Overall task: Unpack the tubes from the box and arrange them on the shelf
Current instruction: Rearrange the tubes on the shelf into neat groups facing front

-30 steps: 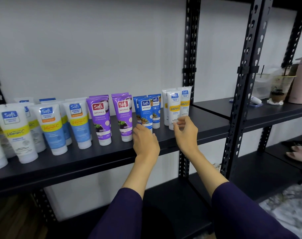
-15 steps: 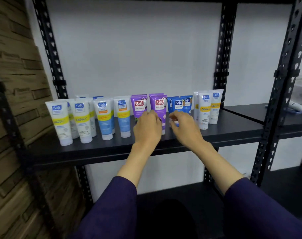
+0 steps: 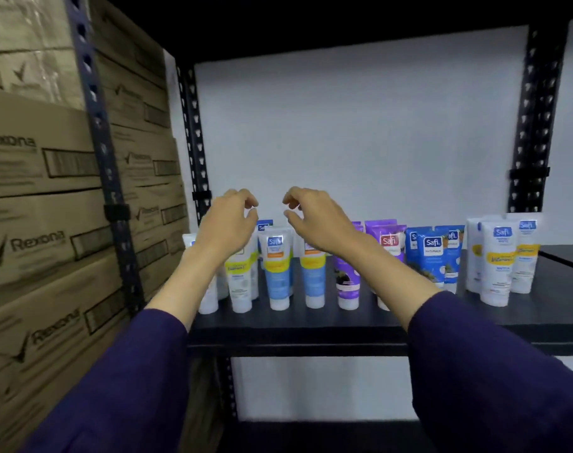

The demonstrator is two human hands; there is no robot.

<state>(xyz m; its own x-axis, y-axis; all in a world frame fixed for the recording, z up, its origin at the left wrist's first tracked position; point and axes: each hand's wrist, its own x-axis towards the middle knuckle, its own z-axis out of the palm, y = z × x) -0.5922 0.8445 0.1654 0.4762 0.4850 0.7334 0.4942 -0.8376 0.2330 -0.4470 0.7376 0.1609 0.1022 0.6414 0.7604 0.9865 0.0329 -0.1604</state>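
Note:
A row of Safi tubes stands cap-down on the black shelf (image 3: 311, 325): white-and-blue tubes (image 3: 278, 269) at the left, purple tubes (image 3: 346, 279) in the middle, dark blue tubes (image 3: 432, 259), then white-and-yellow tubes (image 3: 497, 263) at the right. My left hand (image 3: 228, 223) hovers in front of the leftmost tubes, fingers curled and apart, holding nothing. My right hand (image 3: 314, 220) hovers beside it above the blue-and-white tubes, also empty with curled fingers. Both hands hide parts of the tubes behind them.
Stacked Rexona cardboard boxes (image 3: 50, 243) fill the rack at the left behind a black perforated upright (image 3: 115, 204). Another upright (image 3: 533, 125) stands at the right. A lower shelf (image 3: 311, 433) lies below. A white wall is behind the tubes.
Both hands have shifted left along the row, from the purple and dark blue tubes to the white-and-blue ones, and lifted higher. The view has swung left, bringing the cardboard boxes in.

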